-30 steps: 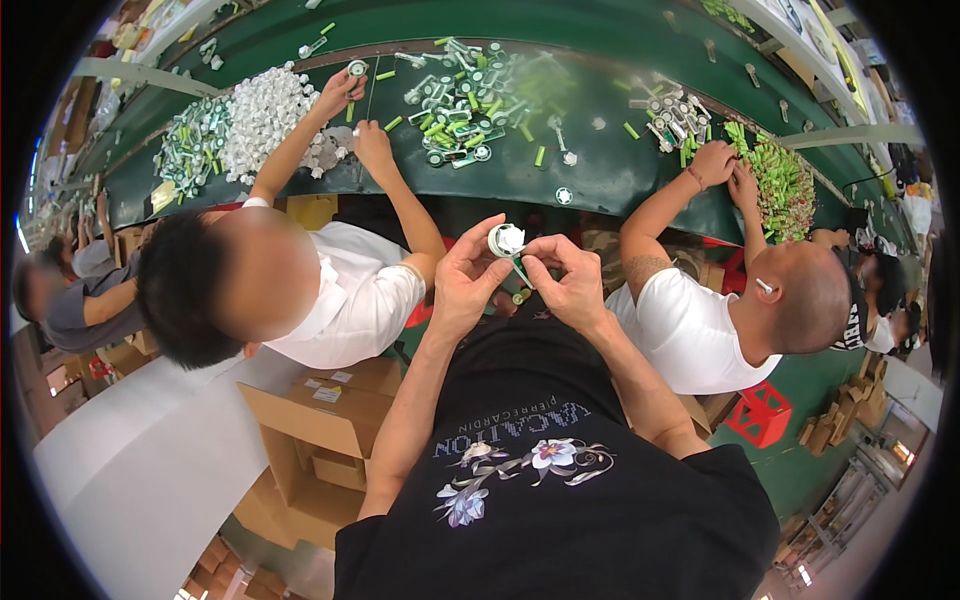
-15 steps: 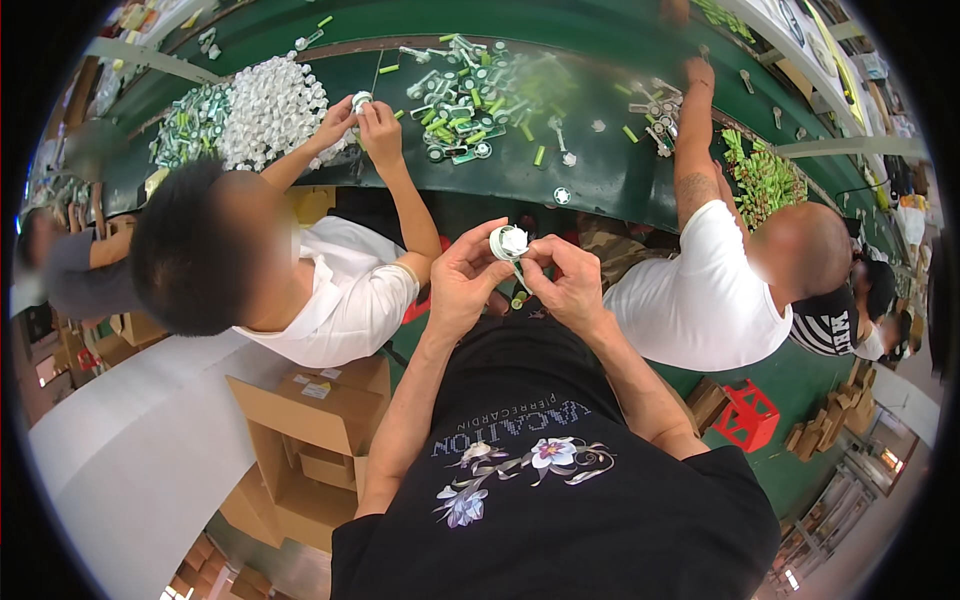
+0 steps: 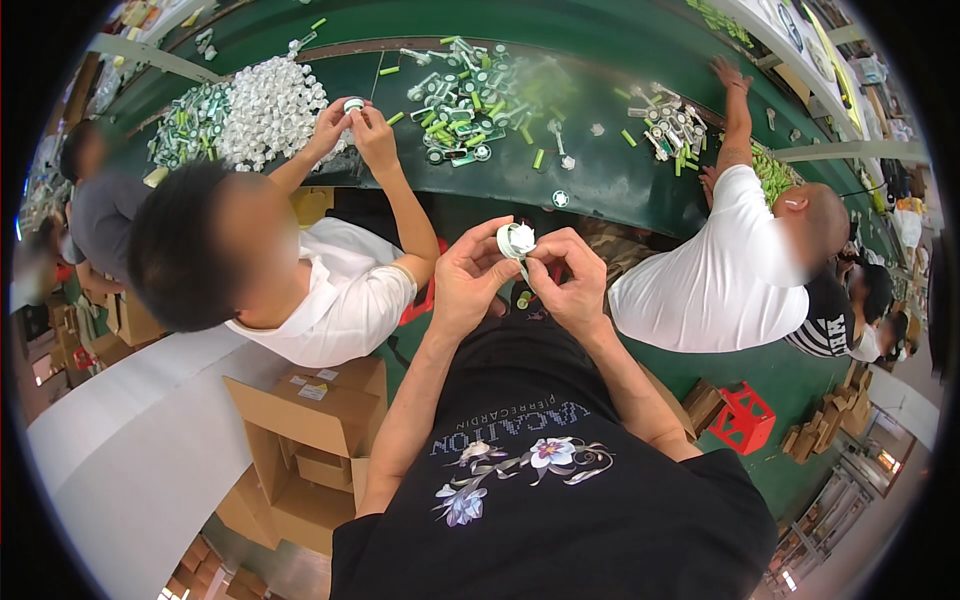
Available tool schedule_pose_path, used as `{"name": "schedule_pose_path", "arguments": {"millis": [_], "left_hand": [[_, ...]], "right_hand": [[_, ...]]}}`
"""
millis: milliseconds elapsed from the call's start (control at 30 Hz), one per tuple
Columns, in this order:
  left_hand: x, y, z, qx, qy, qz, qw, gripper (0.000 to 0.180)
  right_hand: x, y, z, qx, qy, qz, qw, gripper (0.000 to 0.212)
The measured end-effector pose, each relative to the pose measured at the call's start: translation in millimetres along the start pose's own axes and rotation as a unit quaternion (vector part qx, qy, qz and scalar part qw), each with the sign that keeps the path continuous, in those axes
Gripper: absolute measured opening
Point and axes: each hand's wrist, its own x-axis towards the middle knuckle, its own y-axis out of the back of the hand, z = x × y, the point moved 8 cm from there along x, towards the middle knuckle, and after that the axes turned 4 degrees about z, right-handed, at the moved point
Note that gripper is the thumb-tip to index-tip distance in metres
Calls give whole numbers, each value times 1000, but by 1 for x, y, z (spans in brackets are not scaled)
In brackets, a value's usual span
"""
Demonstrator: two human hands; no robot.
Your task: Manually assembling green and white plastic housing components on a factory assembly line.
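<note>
A small round plastic part (image 3: 518, 238) with a pale green rim and a white star-shaped piece at its face is held up in front of my chest. My left hand (image 3: 466, 280) is closed round its left side, thumb below and fingers behind. My right hand (image 3: 568, 285) pinches at the lower right of the same part, thumb and fingertips pressed together near a pale strip or stem. The fingertips hide part of it, and whether that stem is attached I cannot tell. Both hands stay off the table's near edge.
The green worktable (image 3: 400, 160) bears a heap of white pieces (image 3: 272, 112) and a pile of green-and-white parts (image 3: 465, 105). A person in white (image 3: 330, 290) sits at left, another (image 3: 710, 275) at right. Nearby are an open carton (image 3: 300, 420) and a red stool (image 3: 742, 417).
My right hand has shifted slightly around the part, which has turned a little. The person at right has leaned right and now reaches farther across the table.
</note>
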Motion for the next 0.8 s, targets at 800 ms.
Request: {"name": "schedule_pose_path", "arguments": {"millis": [800], "left_hand": [[-4,9,1,25,21,29,999,52]], "right_hand": [[-6,-9,17,53,-70,-72,994,12]]}}
